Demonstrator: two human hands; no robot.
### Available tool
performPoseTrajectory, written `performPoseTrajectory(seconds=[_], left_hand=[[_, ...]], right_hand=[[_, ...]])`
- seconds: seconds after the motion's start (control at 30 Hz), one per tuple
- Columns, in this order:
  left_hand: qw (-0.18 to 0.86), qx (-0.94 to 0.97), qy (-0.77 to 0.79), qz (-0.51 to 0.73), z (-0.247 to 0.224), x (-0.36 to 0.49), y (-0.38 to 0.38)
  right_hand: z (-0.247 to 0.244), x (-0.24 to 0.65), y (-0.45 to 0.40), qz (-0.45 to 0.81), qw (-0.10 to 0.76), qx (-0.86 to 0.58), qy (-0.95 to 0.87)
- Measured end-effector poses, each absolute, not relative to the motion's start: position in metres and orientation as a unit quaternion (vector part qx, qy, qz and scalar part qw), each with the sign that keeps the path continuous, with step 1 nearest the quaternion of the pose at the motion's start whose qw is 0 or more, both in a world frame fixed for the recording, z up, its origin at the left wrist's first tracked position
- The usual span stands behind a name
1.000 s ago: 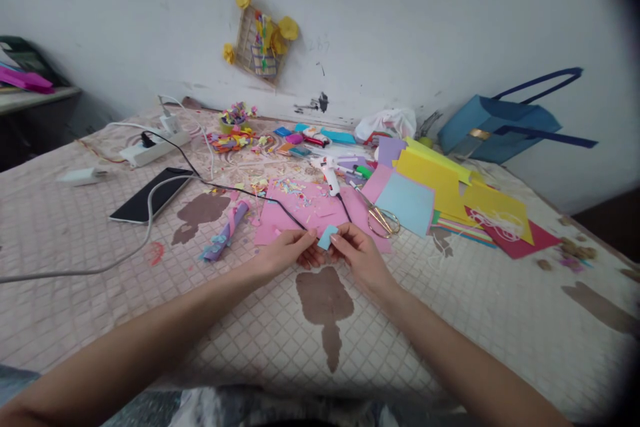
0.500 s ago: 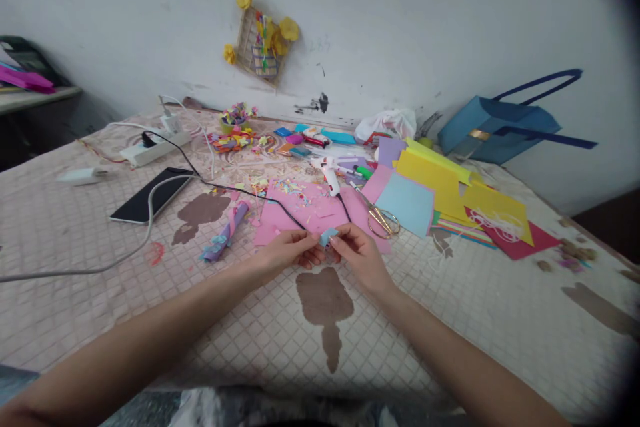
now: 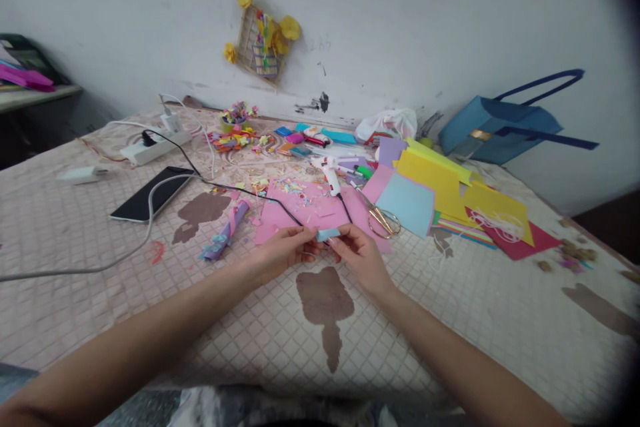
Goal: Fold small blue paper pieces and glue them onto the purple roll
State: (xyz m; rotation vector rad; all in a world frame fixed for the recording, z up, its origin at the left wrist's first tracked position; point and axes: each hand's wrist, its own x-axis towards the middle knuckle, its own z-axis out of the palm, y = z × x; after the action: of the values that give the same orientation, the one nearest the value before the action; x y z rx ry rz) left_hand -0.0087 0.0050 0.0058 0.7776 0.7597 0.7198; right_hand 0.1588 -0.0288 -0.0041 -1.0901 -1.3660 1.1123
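Note:
A small light blue paper piece (image 3: 328, 235) is stretched between my two hands over the near edge of a pink sheet (image 3: 280, 215). The fingers of my left hand (image 3: 295, 245) pinch its left end. Its right end is pinched by my right hand (image 3: 357, 250). Just beyond lie a white glue gun (image 3: 331, 177) and gold-handled scissors (image 3: 383, 220). Paper scraps (image 3: 295, 192) are scattered over the pink sheet. To the left rests a purple paper roll (image 3: 227, 230) with pink and blue trim.
A black tablet (image 3: 153, 195), a grey cable (image 3: 150, 213) and a power strip (image 3: 155, 148) are on the left. Coloured sheets (image 3: 430, 180) and a blue bag (image 3: 500, 128) occupy the right. A flower pot (image 3: 235, 125) stands at the back.
The blue paper piece now shows as a longer, flatter strip between my fingertips. My hands have barely shifted.

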Motion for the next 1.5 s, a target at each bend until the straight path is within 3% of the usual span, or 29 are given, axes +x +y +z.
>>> performPoseTrajectory(seconds=[0.27, 0.6, 1.5], left_hand=[[0.789, 0.333, 0.355, 0.375, 0.0058, -0.0097, 0.0049], [0.716, 0.445, 0.364, 0.397, 0.0041, -0.0104, 0.0054], [0.763, 0.376, 0.329, 0.410, 0.0083, -0.0104, 0.0048]], right_hand=[[-0.0050, 0.1585, -0.0294, 0.475, 0.501, -0.449, -0.567], [-0.0048, 0.1597, -0.0275, 0.463, 0.535, -0.446, -0.548], [0.0007, 0.1602, -0.0327, 0.371, 0.503, -0.459, -0.632]])
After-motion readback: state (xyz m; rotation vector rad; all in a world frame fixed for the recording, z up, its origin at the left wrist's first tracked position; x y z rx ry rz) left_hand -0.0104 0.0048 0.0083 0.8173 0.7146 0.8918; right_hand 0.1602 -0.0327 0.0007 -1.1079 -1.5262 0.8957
